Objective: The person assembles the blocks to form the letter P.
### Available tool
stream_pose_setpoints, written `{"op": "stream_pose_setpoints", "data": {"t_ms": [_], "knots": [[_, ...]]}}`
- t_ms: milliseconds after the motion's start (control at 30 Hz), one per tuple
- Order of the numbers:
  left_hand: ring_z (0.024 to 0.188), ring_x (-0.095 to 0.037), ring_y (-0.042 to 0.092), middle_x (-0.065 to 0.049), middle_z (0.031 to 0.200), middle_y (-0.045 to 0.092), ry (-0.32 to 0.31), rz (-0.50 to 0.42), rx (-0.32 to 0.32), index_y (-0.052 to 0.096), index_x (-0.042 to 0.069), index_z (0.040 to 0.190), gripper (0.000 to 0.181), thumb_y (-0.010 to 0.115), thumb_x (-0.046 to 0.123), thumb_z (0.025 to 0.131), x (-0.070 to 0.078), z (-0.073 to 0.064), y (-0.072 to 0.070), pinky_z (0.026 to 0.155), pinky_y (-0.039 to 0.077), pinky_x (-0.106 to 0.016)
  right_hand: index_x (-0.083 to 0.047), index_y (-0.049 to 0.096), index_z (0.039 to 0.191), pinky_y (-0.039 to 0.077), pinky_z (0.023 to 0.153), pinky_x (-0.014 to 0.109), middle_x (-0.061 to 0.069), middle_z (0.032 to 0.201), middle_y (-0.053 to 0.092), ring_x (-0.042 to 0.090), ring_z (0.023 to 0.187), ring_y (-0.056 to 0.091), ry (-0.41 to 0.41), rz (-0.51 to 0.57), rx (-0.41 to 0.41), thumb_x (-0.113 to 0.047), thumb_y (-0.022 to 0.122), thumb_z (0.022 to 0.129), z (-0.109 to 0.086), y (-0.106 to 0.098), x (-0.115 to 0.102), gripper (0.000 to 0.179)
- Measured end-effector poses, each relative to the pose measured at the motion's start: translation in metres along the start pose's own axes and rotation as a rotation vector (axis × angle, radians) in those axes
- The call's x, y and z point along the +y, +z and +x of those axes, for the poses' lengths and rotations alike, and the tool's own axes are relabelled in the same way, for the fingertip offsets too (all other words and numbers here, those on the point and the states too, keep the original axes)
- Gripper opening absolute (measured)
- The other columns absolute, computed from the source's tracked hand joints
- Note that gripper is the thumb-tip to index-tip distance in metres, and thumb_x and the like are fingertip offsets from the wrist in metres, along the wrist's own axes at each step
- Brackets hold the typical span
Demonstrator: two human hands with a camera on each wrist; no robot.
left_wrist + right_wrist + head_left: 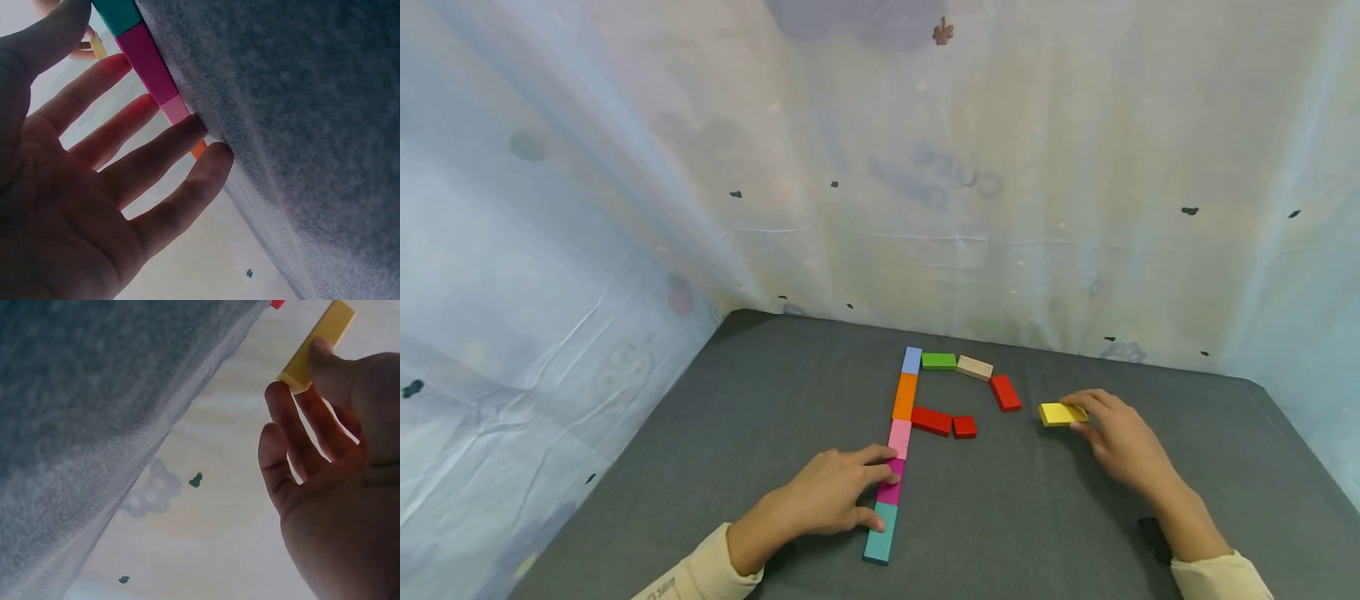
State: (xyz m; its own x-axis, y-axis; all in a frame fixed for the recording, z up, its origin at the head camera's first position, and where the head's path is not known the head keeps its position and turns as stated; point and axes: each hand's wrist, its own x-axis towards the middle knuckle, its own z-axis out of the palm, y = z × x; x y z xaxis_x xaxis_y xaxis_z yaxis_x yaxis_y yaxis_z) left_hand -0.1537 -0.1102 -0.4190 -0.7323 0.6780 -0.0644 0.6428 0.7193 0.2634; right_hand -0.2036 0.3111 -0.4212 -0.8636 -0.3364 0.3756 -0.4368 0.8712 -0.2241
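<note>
My right hand [1118, 437] pinches a yellow block [1060, 414] between thumb and fingers, to the right of a slanted red block [1006, 393]. In the right wrist view the yellow block [319, 347] is raised off the cloth. My left hand [835, 492] spreads its fingers along a straight row of blocks, touching the light pink [899, 437], magenta [887, 492] and teal [881, 533] ones. Farther up that row lie an orange block [905, 397] and a light blue one [912, 360]. A green block [938, 362] and a plain wooden block [974, 367] curve rightward from its top.
A long red block [932, 421] and a short red one [965, 427] run right from the row's middle. Dark grey cloth [760, 400] covers the table. A pale patterned curtain [1000, 167] hangs behind. Something black [1153, 540] lies beside my right wrist.
</note>
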Motion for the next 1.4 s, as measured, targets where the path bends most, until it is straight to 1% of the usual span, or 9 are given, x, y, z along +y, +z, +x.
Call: {"op": "stream_pose_setpoints", "data": {"t_ms": [200, 333, 533, 600, 800, 1033, 1200, 1267, 1400], "knots": [[0.077, -0.003, 0.052, 0.008, 0.148, 0.050, -0.003, 0.005, -0.007, 0.065, 0.029, 0.129, 0.056, 0.075, 0.056, 0.081, 0.000, 0.000, 0.000, 0.081, 0.052, -0.035, -0.008, 0.065, 0.122, 0.047, 0.085, 0.057, 0.014, 0.117, 0.065, 0.036, 0.104, 0.063, -0.013, 0.005, 0.000, -0.004, 0.074, 0.086, 0.002, 0.002, -0.004, 0.037], [0.074, -0.003, 0.050, 0.008, 0.148, 0.050, 0.003, 0.010, 0.000, 0.065, 0.029, 0.128, 0.056, 0.075, 0.056, 0.081, 0.000, 0.001, 0.000, 0.081, 0.053, -0.035, -0.009, 0.066, 0.122, 0.049, 0.084, 0.056, 0.013, 0.118, 0.065, 0.035, 0.104, 0.063, -0.021, 0.026, -0.006, -0.004, 0.074, 0.086, 0.004, 0.003, -0.006, 0.037], [0.072, -0.002, 0.049, 0.008, 0.147, 0.050, 0.006, 0.012, 0.008, 0.066, 0.029, 0.128, 0.055, 0.075, 0.056, 0.080, -0.001, 0.000, 0.001, 0.082, 0.053, -0.035, -0.008, 0.065, 0.122, 0.047, 0.086, 0.058, 0.013, 0.118, 0.065, 0.035, 0.106, 0.063, -0.038, 0.014, -0.009, -0.003, 0.073, 0.086, 0.009, 0.008, -0.010, 0.038], [0.073, -0.002, 0.050, 0.009, 0.147, 0.050, 0.006, 0.011, 0.008, 0.065, 0.029, 0.128, 0.056, 0.075, 0.057, 0.080, -0.001, 0.000, 0.001, 0.082, 0.053, -0.035, -0.008, 0.065, 0.123, 0.047, 0.088, 0.059, 0.013, 0.119, 0.064, 0.035, 0.107, 0.062, -0.039, 0.007, -0.022, -0.004, 0.073, 0.086, 0.012, 0.009, -0.013, 0.038], [0.079, -0.003, 0.054, 0.009, 0.148, 0.049, 0.002, 0.012, 0.005, 0.065, 0.030, 0.129, 0.057, 0.074, 0.058, 0.080, -0.001, 0.000, 0.002, 0.082, 0.053, -0.034, -0.009, 0.065, 0.124, 0.046, 0.090, 0.059, 0.014, 0.122, 0.064, 0.036, 0.109, 0.062, -0.046, -0.023, -0.058, -0.006, 0.074, 0.087, 0.022, 0.015, -0.022, 0.039], [0.084, -0.004, 0.056, 0.009, 0.149, 0.049, -0.001, 0.011, -0.001, 0.065, 0.030, 0.129, 0.057, 0.074, 0.058, 0.081, 0.000, 0.000, 0.000, 0.083, 0.052, -0.035, -0.010, 0.066, 0.123, 0.048, 0.088, 0.058, 0.012, 0.121, 0.065, 0.035, 0.108, 0.063, -0.083, -0.003, -0.040, -0.005, 0.075, 0.085, 0.030, 0.023, -0.029, 0.039], [0.092, -0.006, 0.060, 0.008, 0.149, 0.049, -0.004, 0.010, -0.002, 0.065, 0.030, 0.130, 0.057, 0.074, 0.058, 0.081, 0.001, 0.000, 0.000, 0.083, 0.052, -0.037, -0.011, 0.066, 0.122, 0.048, 0.089, 0.056, 0.011, 0.120, 0.065, 0.033, 0.108, 0.063, -0.101, 0.007, -0.044, -0.005, 0.075, 0.085, 0.035, 0.028, -0.034, 0.038], [0.096, -0.007, 0.060, 0.009, 0.149, 0.048, -0.008, 0.010, -0.006, 0.064, 0.031, 0.130, 0.057, 0.074, 0.058, 0.081, 0.001, 0.000, 0.000, 0.084, 0.052, -0.037, -0.011, 0.066, 0.122, 0.048, 0.090, 0.056, 0.011, 0.121, 0.065, 0.033, 0.108, 0.062, -0.104, 0.015, -0.057, -0.005, 0.075, 0.086, 0.037, 0.030, -0.037, 0.037], [0.094, -0.006, 0.060, 0.009, 0.149, 0.048, -0.010, 0.008, -0.009, 0.064, 0.031, 0.130, 0.057, 0.074, 0.058, 0.081, 0.000, 0.000, 0.000, 0.084, 0.052, -0.036, -0.011, 0.066, 0.123, 0.048, 0.090, 0.055, 0.011, 0.122, 0.065, 0.033, 0.110, 0.062, -0.113, 0.025, -0.090, -0.006, 0.074, 0.087, 0.039, 0.033, -0.041, 0.036]]}}
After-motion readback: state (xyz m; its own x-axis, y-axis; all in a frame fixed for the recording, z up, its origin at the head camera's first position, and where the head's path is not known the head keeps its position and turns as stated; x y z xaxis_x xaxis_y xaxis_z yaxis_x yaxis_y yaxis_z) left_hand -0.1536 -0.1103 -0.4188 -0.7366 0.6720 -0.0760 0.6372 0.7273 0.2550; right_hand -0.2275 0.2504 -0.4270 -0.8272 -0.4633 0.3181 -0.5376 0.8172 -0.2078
